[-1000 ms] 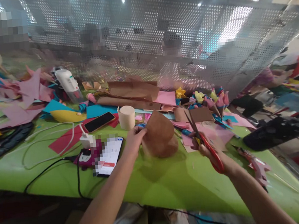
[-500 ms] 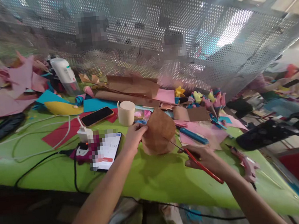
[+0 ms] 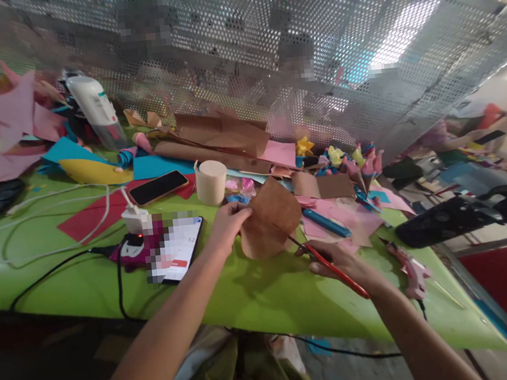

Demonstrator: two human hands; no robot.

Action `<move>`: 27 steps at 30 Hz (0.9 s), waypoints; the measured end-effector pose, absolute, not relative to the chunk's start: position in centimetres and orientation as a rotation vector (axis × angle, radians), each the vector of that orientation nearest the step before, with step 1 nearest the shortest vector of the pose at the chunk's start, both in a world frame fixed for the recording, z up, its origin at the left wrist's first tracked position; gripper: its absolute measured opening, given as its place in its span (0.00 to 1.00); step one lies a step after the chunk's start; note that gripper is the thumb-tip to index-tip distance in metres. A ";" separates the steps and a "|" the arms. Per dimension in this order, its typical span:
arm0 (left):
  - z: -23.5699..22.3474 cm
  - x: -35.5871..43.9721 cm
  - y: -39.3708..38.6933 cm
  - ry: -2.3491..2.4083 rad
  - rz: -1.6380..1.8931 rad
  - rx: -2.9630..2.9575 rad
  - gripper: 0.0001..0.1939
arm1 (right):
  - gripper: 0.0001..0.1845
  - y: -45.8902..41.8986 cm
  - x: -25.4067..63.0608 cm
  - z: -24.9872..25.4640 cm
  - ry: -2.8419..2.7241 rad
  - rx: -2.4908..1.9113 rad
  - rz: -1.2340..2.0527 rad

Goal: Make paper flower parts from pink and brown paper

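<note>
My left hand pinches the left edge of a curved brown paper piece and holds it just above the green table. My right hand grips red-handled scissors. Their blades point up and left and meet the lower right edge of the brown paper. A phone with a lit screen lies left of my left wrist.
A cream paper cup, a dark phone on red paper, white and black cables, a pink glue gun, a blue tool and heaps of coloured paper crowd the table. A perforated metal screen stands behind, with people beyond it.
My right hand swung the scissors down from pointing upward and brought the blades to the brown paper's edge. The left hand lifted and turned the paper slightly. The camera shifted right.
</note>
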State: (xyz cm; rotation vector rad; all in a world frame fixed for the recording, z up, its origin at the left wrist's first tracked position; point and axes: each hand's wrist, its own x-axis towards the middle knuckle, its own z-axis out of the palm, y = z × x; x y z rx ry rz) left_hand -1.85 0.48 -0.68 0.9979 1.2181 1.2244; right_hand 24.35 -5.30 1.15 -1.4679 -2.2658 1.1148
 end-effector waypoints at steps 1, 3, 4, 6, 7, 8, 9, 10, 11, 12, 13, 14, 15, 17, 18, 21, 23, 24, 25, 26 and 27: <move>-0.6 -1.8 0.5 1.222 1.228 0.995 0.08 | 0.31 -5.3 24.4 1.2 -2.269 -1.464 1.121; -0.5 -1.8 0.4 1.232 1.231 0.994 0.08 | 0.31 -5.3 24.4 1.3 -2.264 -1.475 1.129; -0.5 -1.8 0.4 1.234 1.231 0.992 0.08 | 0.32 -5.3 24.3 1.3 -2.258 -1.483 1.134; -0.5 -1.8 0.4 1.232 1.223 0.985 0.08 | 0.32 -5.3 24.3 1.3 -2.246 -1.493 1.143; -0.5 -1.8 0.3 1.232 1.218 0.982 0.08 | 0.32 -5.3 24.2 1.3 -2.242 -1.494 1.147; -0.5 -1.8 0.3 1.232 1.216 0.982 0.08 | 0.33 -5.2 24.2 1.2 -2.238 -1.494 1.148; -0.5 -1.8 0.3 1.234 1.215 0.984 0.08 | 0.33 -5.2 24.2 1.2 -2.236 -1.493 1.149; -0.6 -1.8 0.3 1.237 1.216 0.989 0.08 | 0.33 -5.2 24.2 1.1 -2.235 -1.493 1.147; -0.6 -1.8 0.3 1.240 1.219 0.996 0.08 | 0.33 -5.2 24.2 1.0 -2.233 -1.494 1.144; -0.6 -1.8 0.4 1.245 1.221 1.001 0.08 | 0.33 -5.2 24.3 0.9 -2.231 -1.494 1.140; -0.7 -1.8 0.4 1.248 1.222 1.005 0.08 | 0.34 -5.2 24.3 0.8 -2.231 -1.494 1.136; -0.7 -1.8 0.4 1.249 1.223 1.006 0.08 | 0.34 -5.2 24.4 0.7 -2.231 -1.495 1.135; -0.8 -1.8 0.4 1.248 1.225 1.005 0.08 | 0.34 -5.2 24.4 0.6 -2.229 -1.495 1.138; -0.8 -1.8 0.4 1.240 1.230 0.998 0.08 | 0.34 -5.2 24.5 0.5 -2.225 -1.488 1.150; -0.9 -1.7 0.5 1.235 1.231 0.992 0.08 | 0.34 -5.2 24.6 0.4 -2.224 -1.483 1.157; -0.8 -1.7 0.5 1.234 1.229 0.987 0.07 | 0.33 -5.2 24.7 0.3 -2.222 -1.466 1.163; -0.8 -1.7 0.5 1.240 1.230 0.992 0.07 | 0.32 -5.2 24.7 0.3 -2.220 -1.460 1.162; -0.8 -1.7 0.5 1.243 1.231 0.994 0.07 | 0.32 -5.2 24.7 0.4 -2.218 -1.460 1.159; -0.7 -1.7 0.4 1.244 1.231 0.993 0.08 | 0.32 -5.2 24.6 0.4 -2.216 -1.462 1.154; -0.7 -1.7 0.4 1.244 1.229 0.992 0.08 | 0.32 -5.2 24.6 0.4 -2.214 -1.467 1.150; -0.7 -1.7 0.4 1.243 1.226 0.991 0.08 | 0.32 -5.2 24.5 0.4 -2.212 -1.473 1.145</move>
